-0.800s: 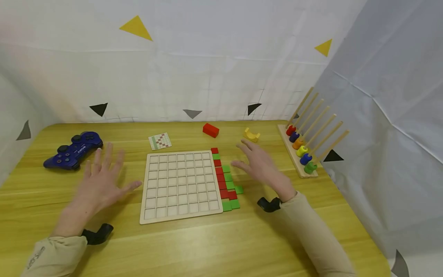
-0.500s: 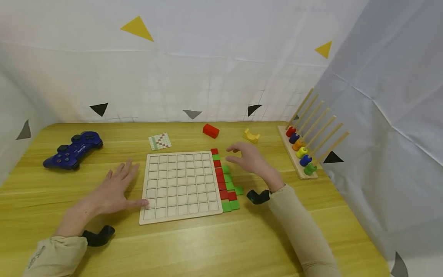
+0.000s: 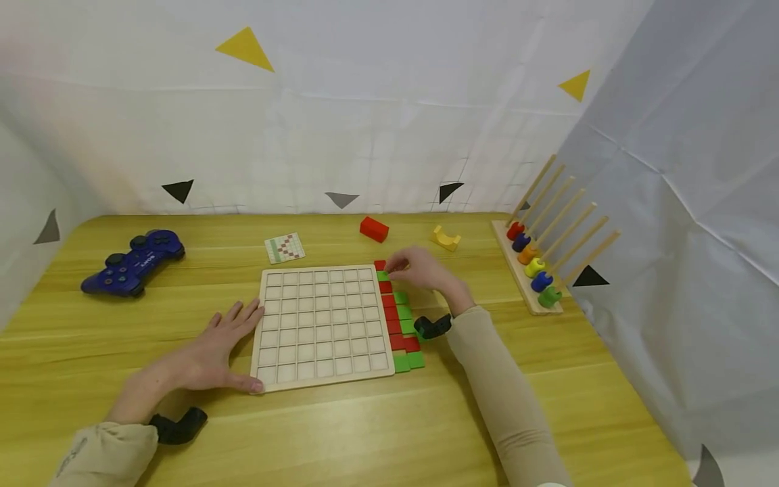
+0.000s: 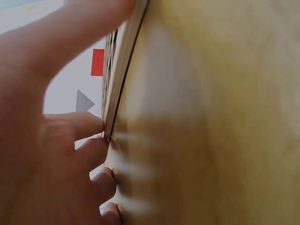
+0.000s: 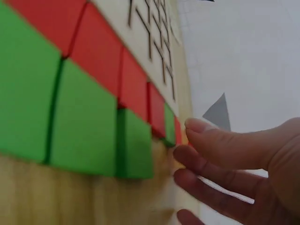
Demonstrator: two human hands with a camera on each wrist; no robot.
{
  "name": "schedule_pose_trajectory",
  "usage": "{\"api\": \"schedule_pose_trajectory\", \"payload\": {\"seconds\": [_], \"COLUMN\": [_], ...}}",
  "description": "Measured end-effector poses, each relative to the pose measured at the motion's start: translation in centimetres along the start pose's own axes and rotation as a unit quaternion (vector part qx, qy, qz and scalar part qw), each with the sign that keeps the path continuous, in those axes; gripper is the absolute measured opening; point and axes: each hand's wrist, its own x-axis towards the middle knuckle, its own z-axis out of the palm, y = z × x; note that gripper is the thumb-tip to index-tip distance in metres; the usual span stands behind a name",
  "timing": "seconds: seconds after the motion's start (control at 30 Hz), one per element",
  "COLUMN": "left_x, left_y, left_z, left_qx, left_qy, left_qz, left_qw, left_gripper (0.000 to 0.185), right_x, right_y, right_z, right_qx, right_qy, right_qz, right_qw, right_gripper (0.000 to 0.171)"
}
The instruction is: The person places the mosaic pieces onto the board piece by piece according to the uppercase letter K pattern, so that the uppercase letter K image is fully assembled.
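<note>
Since the earlier frame both our hands have dropped from hovering and closed in on the grid board [image 3: 320, 327] at centre frame. Our left hand [image 3: 214, 352] lies flat with fingers spread, thumb and fingertips touching the board's left edge, probably to keep it from sliding on the bench [image 3: 365, 433]. Our right hand [image 3: 420, 269] is arched over the top of the red and green tiles [image 3: 398, 318] lined up along the board's right edge, fingers curled; whether it actually pinches one, we can't tell.
</note>
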Motion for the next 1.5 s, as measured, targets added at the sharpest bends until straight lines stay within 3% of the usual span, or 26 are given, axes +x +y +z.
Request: {"api": "schedule_pose_trajectory", "payload": {"seconds": [0.5,1.5], "left_x": [0.1,0.1], "left_y": [-0.3,0.1], "left_z": [0.2,0.1], "left_qx": [0.006,-0.007], "left_qy": [0.005,0.005], "left_qz": [0.005,0.004], "left_qw": [1.0,1.0], "left_gripper": [0.132,0.132], "right_x": [0.5,0.4], "right_y": [1.3,2.0], "right_z": [0.9,0.4], "right_qx": [0.005,-0.031], "right_qy": [0.016,0.015], "right_qz": [-0.016,0.029], "right_qw": [1.0,0.999], "right_gripper": [0.018,0.023]}}
